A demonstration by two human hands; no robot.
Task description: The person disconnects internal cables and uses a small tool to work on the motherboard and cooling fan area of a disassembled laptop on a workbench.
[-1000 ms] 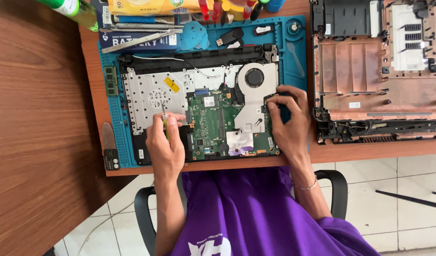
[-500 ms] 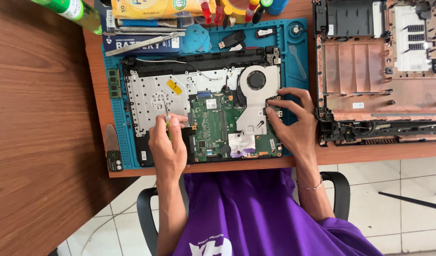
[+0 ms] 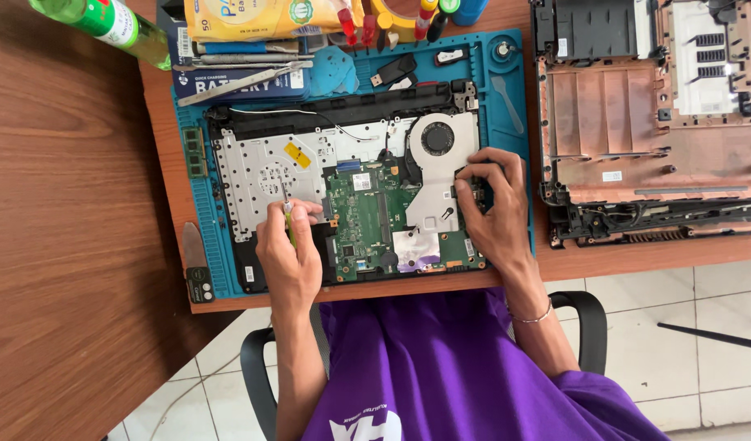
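Wooden table (image 3: 65, 245) with blue mat (image 3: 518, 90) seen from above. Opened laptop (image 3: 343, 204) centred. Left hand (image 3: 289, 253), shifted toward 11 o'clock since earlier, fingers pinching screwdriver (image 3: 287, 214). Right hand (image 3: 494, 216) at 3 o'clock, fingers spread, pressed on board (image 3: 363, 220).

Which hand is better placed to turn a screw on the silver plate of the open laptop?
Probably the left hand: it holds the small screwdriver, tip on the silver plate. The right hand holds no tool and rests beside the fan.
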